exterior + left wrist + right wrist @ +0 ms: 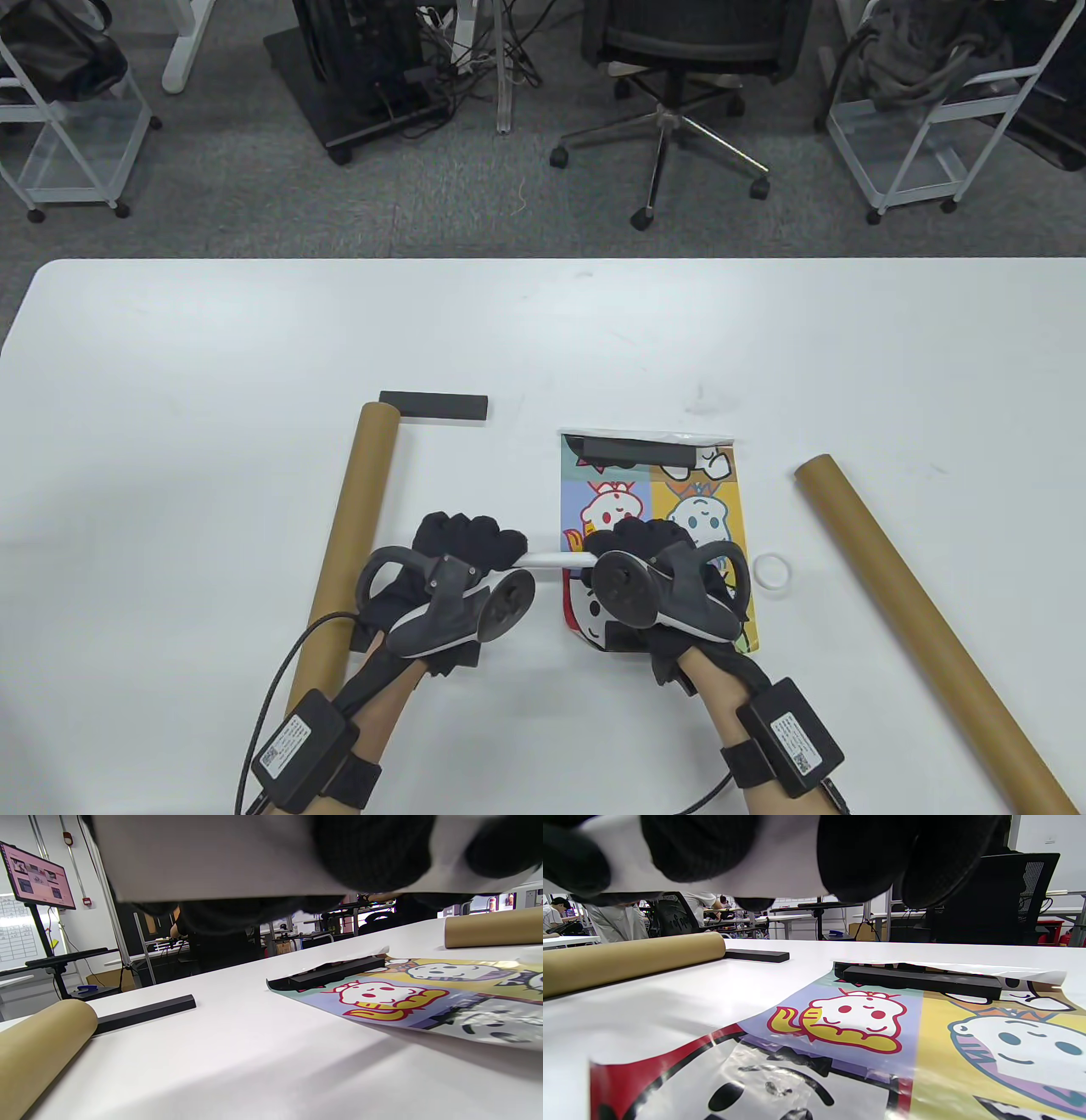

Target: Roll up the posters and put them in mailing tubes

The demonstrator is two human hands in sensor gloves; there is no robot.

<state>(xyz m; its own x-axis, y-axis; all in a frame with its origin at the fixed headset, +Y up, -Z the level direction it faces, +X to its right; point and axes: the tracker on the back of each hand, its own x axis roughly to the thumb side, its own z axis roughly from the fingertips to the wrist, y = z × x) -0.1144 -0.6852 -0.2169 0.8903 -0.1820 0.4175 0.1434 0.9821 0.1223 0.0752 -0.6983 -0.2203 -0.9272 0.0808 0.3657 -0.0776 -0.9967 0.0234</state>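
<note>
A tightly rolled white poster [556, 560] is held level just above the table, one hand at each end. My left hand [467, 539] curls its fingers round the roll's left end [212, 857]. The right end [780, 870] is gripped by my right hand [649, 543], which hovers over a flat cartoon poster [670, 505]. That flat poster lies on the table with a black bar [636, 450] weighing down its far edge. One brown mailing tube [352, 543] lies left of my hands, a second tube [916, 611] lies at the right.
A second black bar [433, 406] lies by the far end of the left tube. A small white ring [774, 573] sits just right of the flat poster. Beyond the table's far edge stand an office chair [679, 51] and wire carts.
</note>
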